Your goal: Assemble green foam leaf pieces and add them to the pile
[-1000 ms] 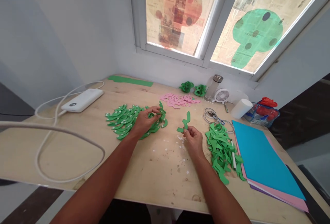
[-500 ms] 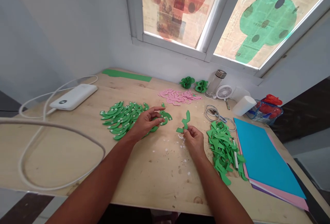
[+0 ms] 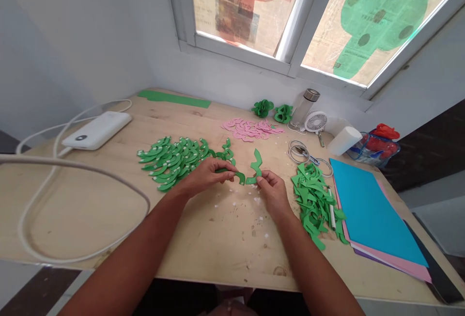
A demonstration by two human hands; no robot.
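Note:
My left hand pinches a curved green paper strip at the middle of the table. Facing it, my right hand is closed on a wavy chain of green paper strips, whose upper end stands up and bends. The two free ends come close together, with a narrow gap between them. Left of my left hand lies a spread of curved green strips with small white squares on them. Right of my right hand is a heap of green paper scraps.
Pink paper cutouts lie farther back, near two green paper balls. A bottle, a small fan and a white roll stand by the wall. Blue sheets are stacked right; a power bank with cable sits left.
My left hand has moved right and closed on a green strip, bringing its end near the chain. The chain in my right hand is raised slightly and turned. The view has shifted a little.

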